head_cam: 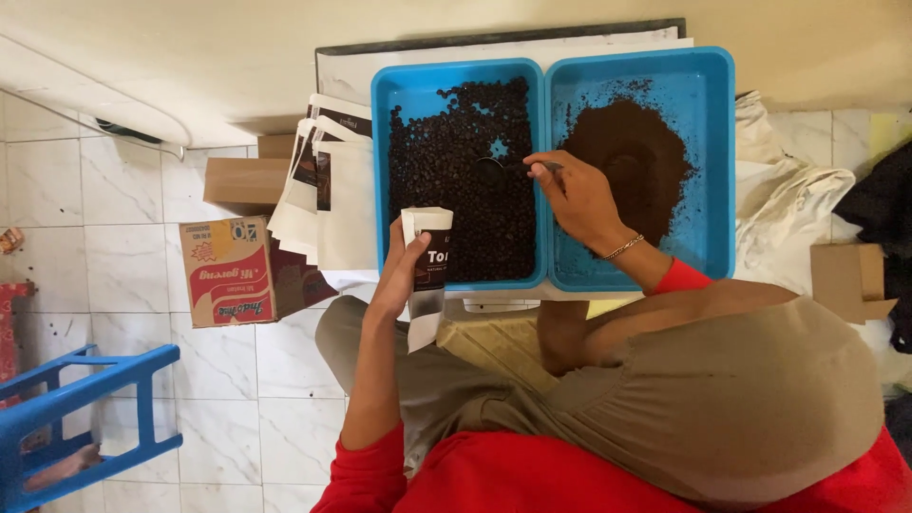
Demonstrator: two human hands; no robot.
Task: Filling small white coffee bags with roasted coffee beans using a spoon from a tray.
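Observation:
My left hand [401, 271] holds a white pouch with a dark label [429, 249] upright at the near edge of a blue tray [380, 171] filled with dark coffee beans [456, 190]. My right hand [579, 198], with a thin bracelet on the wrist, grips the handle of a metal scoop [494, 171] whose bowl lies among the beans. A second blue tray [724, 161] beside it on the right holds a heap of brown ground coffee [632, 152].
A stack of white pouches [332, 190] lies left of the trays. A red and yellow cardboard box [228, 271] and a plain brown box [242, 180] sit on the tiled floor. A blue stool [85, 408] stands lower left. White cloth [788, 199] and a small carton [850, 280] lie on the right.

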